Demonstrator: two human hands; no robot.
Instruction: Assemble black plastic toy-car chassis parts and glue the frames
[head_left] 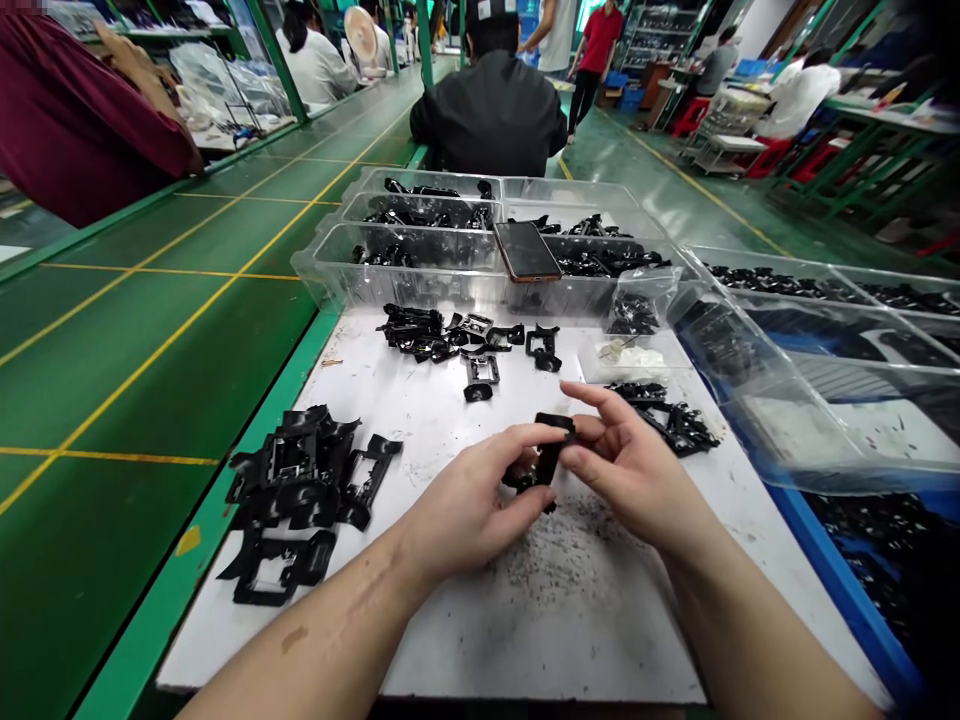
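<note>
One black part (553, 458) over the worktop (585, 650)

Dark, its top edge curved, the part is partly covered. The left hand (484, 490) pinches it in a closed grip; the right hand (637, 475) curls loosely at its edge, hold uncertain. Black frames (296, 500) lie heaped to the left; beyond, a phone (529, 250) rests on clear trays (435, 288).

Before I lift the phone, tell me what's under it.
The phone rests on the clear tray; black parts show beside it. Whatever lies directly beneath is covered.
</note>
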